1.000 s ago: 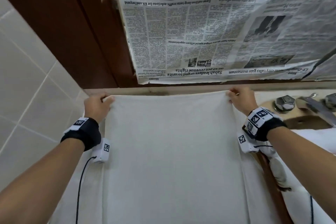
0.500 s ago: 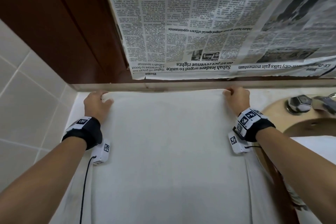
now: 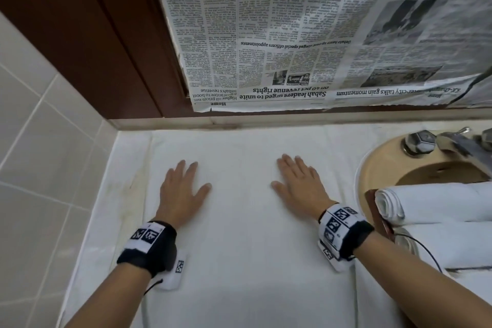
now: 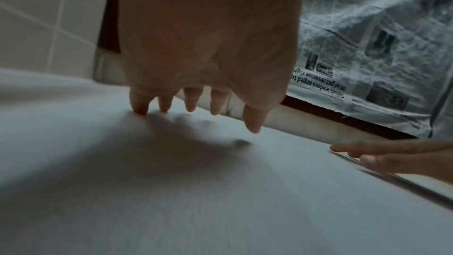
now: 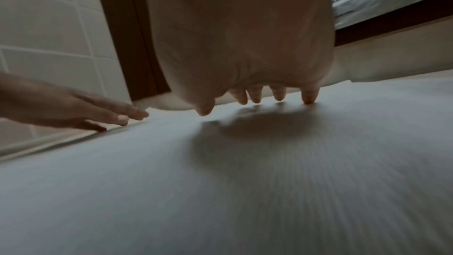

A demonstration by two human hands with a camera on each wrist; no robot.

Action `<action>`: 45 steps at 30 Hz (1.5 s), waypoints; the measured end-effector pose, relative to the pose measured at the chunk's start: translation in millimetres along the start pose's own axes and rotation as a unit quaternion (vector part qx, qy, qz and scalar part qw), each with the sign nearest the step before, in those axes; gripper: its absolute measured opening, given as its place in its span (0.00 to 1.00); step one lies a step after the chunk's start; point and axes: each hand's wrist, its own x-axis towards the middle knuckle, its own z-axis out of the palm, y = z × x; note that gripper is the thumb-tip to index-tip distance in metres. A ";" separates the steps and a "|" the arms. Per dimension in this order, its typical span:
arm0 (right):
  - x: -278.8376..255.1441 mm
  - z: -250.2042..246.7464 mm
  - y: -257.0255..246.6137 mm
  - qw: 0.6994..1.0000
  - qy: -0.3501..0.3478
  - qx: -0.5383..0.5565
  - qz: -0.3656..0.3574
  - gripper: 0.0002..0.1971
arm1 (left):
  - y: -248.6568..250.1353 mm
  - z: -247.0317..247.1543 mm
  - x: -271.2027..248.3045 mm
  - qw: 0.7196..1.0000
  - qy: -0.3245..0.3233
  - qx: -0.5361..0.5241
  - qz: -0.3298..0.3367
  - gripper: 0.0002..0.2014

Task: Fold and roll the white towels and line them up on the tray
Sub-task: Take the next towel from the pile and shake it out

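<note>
Smoothing folded towel (image 3: 247,234) flat on counter, far left corner.
Left hand (image 3: 179,192) and right hand (image 3: 300,186) are pressing, fingers spread; rolled towels (image 3: 436,202) are already lying on tray (image 3: 374,208); this one's roll remaining.

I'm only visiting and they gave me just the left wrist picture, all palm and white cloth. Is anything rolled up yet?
Observer: Yes. The head view shows a rolled towel lying to the right, over the sink.
Operator: And whose fingers come in from my right?
Observer: The person's own right hand; the head view shows it flat on the same spread towel as the left hand.
Operator: Is there a tap?
Observer: Yes, a metal faucet at the back of the sink.
</note>
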 end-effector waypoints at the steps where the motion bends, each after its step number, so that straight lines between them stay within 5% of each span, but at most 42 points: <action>1: -2.2 1.3 -0.9 1.000 -0.014 -0.016 0.000 0.35 | 1.0 2.7 -2.1 1.000 -0.015 0.019 -0.004 0.35; 8: -23.4 -6.2 36.5 0.994 -0.008 -0.027 0.107 0.33 | -23.2 -4.6 -15.9 0.998 0.018 0.041 -0.040 0.32; 17: -142.7 48.0 -17.6 0.999 -0.029 0.028 0.031 0.34 | 16.7 38.4 -147.7 0.999 -0.028 0.007 0.027 0.37; 23: -168.1 51.0 23.6 0.997 0.016 0.038 0.070 0.34 | 0.5 45.1 -147.4 0.998 -0.018 0.042 0.036 0.35; 27: -195.9 53.6 19.3 0.995 0.041 0.061 0.072 0.33 | 35.2 49.2 -158.5 0.998 -0.023 0.047 0.024 0.31; 33: -244.5 85.3 -8.7 0.998 0.009 0.059 0.004 0.43 | 137.8 92.9 -219.7 0.971 -0.109 0.067 0.201 0.30; 45: -324.0 106.9 18.9 0.986 0.063 -0.006 0.152 0.31 | 159.0 117.6 -237.4 0.970 -0.121 0.103 0.183 0.29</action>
